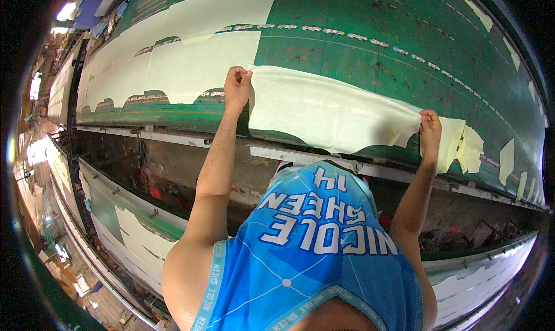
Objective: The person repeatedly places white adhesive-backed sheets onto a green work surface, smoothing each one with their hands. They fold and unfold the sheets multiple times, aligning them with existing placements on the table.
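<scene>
A pale yellow cut fabric panel [321, 110] is stretched between my two hands over the near edge of a long green printing table [329, 49]. My left hand [237, 86] pinches its upper left corner, beside fabric panels [195, 71] lying flat on the table. My right hand [430, 129] pinches the panel's right end, where the cloth sags in folds. Just right of that hand lies more crumpled pale fabric [470, 146]. The held panel's scalloped lower edge hangs by the table's metal rail.
A metal rail [303, 156] runs along the table's near side. Small printed marks [334, 31] cross the green surface in a row. Fabric scraps [506, 162] lie at the right. Behind me stands another green table [162, 227] bearing pale panels, across a dark aisle.
</scene>
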Demonstrator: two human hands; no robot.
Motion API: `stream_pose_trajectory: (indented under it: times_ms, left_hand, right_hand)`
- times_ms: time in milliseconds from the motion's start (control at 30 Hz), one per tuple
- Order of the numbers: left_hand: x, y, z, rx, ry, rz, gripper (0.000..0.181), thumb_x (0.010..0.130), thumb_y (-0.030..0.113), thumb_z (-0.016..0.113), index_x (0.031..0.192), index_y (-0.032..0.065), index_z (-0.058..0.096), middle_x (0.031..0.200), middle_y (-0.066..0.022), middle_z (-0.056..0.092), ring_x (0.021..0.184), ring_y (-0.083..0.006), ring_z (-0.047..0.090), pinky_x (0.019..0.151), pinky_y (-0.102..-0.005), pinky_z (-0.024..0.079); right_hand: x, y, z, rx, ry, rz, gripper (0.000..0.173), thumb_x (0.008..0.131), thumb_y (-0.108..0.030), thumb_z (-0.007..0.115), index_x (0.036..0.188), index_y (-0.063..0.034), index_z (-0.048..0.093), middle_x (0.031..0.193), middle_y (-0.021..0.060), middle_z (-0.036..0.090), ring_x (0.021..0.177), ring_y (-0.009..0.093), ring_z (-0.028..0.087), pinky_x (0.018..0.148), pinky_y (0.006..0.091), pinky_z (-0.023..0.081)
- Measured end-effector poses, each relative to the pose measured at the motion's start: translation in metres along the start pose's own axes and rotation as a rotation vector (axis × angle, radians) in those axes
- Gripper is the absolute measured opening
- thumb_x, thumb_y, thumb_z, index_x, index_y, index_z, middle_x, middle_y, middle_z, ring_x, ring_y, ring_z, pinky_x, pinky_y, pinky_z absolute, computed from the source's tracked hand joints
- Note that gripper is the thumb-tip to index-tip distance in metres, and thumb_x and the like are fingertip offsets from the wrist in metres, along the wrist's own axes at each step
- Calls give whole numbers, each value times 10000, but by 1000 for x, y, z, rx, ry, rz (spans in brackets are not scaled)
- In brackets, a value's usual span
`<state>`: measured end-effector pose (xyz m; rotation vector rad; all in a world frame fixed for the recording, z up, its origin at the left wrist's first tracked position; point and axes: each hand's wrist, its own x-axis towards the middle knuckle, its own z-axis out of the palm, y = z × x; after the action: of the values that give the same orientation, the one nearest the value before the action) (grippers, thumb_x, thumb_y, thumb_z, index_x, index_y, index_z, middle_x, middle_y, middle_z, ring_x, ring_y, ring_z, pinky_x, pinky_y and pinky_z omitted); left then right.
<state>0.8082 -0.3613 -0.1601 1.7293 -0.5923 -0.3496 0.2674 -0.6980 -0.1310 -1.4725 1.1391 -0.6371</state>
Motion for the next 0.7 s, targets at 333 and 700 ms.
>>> stream_pose_trajectory:
  times_ms: [333, 700]
  left_hand:
    - [64, 29, 34, 124, 44, 42, 120, 1013, 118, 733, 1082, 20, 750, 868, -16, 732, 713, -67, 623, 637, -255, 511]
    - [116, 32, 50, 440, 42, 161, 365, 1041, 211, 703, 1362, 66, 610, 1142, -150, 782, 926, -235, 779, 820, -384, 613]
  right_hand:
    - [37, -65, 0, -284, -129, -182, 457, 1050, -96, 663, 1506, -111, 625, 847, -93, 392, 759, 55, 336, 692, 220, 296]
    - [89, -61, 11, -281, -171, -67, 792, 943, -38, 785, 1649, -203, 466, 797, -61, 535, 743, 63, 461, 722, 233, 396]
